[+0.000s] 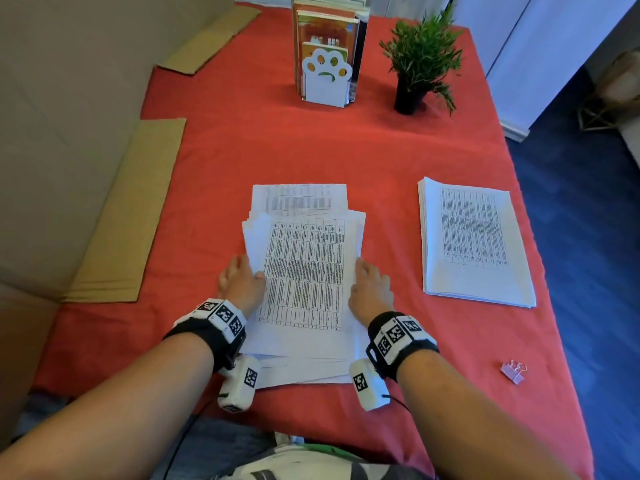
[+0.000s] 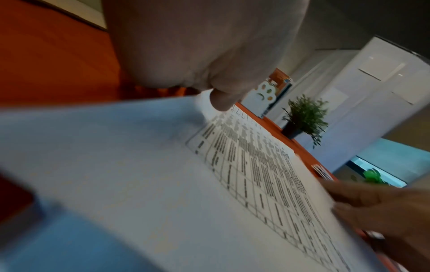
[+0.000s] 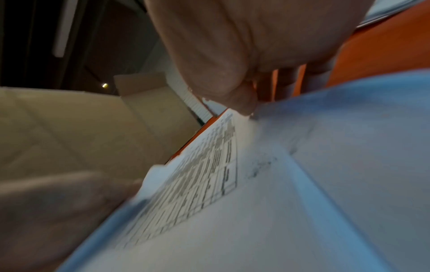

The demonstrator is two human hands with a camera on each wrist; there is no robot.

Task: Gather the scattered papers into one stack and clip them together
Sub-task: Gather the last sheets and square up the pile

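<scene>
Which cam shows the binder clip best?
Head view: the pink binder clip lies fully visible on the red tablecloth, right of the right hand. Neither wrist view shows it.

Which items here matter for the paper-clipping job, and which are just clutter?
Job:
- loose papers, left hand and right hand at their side edges
- second paper stack, to the right
- binder clip, near right

Clutter:
- potted plant
- books behind paw bookend
- cardboard sheets
</scene>
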